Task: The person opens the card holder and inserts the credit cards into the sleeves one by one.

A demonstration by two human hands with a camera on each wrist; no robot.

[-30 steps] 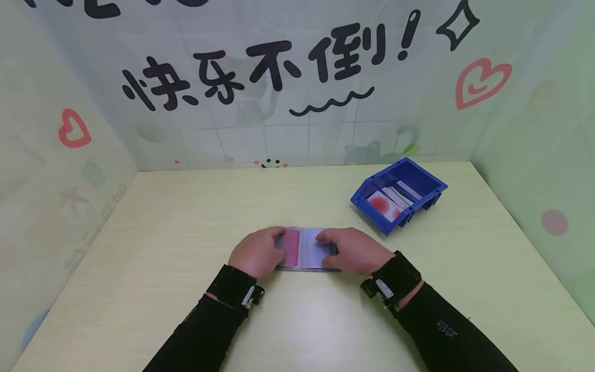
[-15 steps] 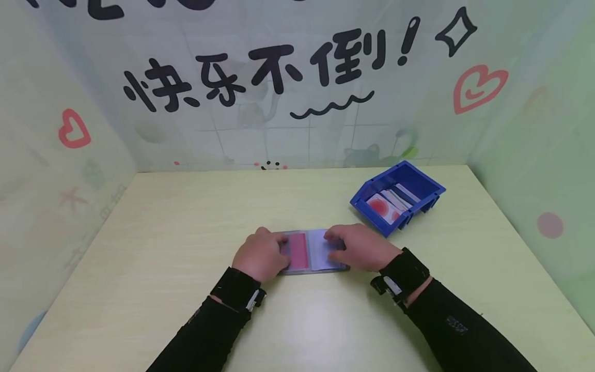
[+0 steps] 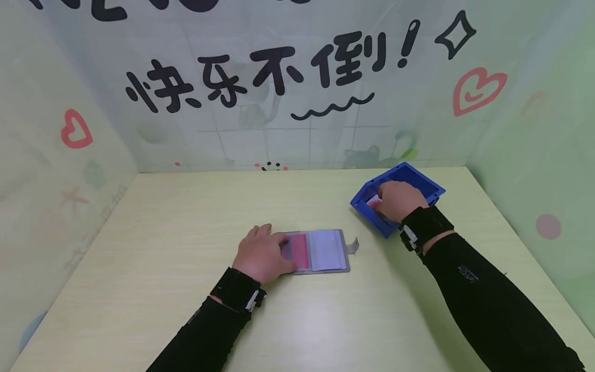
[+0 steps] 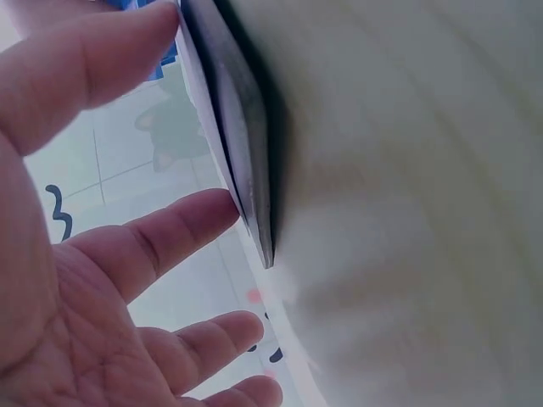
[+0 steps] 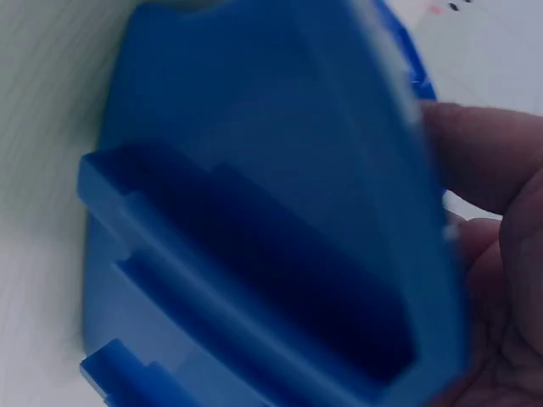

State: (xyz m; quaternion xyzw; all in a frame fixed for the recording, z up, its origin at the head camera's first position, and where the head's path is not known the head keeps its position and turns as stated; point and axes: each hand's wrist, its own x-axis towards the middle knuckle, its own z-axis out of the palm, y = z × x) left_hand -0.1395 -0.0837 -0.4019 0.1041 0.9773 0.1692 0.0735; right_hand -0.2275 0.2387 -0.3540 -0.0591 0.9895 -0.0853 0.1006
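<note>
Blue plastic formed the bin [image 3: 420,182], which stood near the back right corner of the tabletop [image 3: 186,217]; the right hand [image 3: 402,200] reached in over its near rim, and whether those fingers gripped anything could not be told, as their tips were hidden. A red-and-white card [image 3: 374,200] showed beside them. Nearer the person, a grey card album [image 3: 328,250] lay unfolded and flat, its right and lower edges exposed, with a stretch of tabletop between it and the bin. The left hand [image 3: 262,254] rested at the album's left edge, thumb and index fingertip touching it, the fingers extended and spread. More tabletop ran from that hand to the left backdrop [image 3: 37,196]. Smooth and pale lavender, the album's right page was rectangular; the left page bore a pink panel [image 3: 299,251], and a short grey strap [image 3: 353,246] curled upward at the right. Pale wood grain marked the tabletop, while stepped ribs crossed the bin's outer side.
</note>
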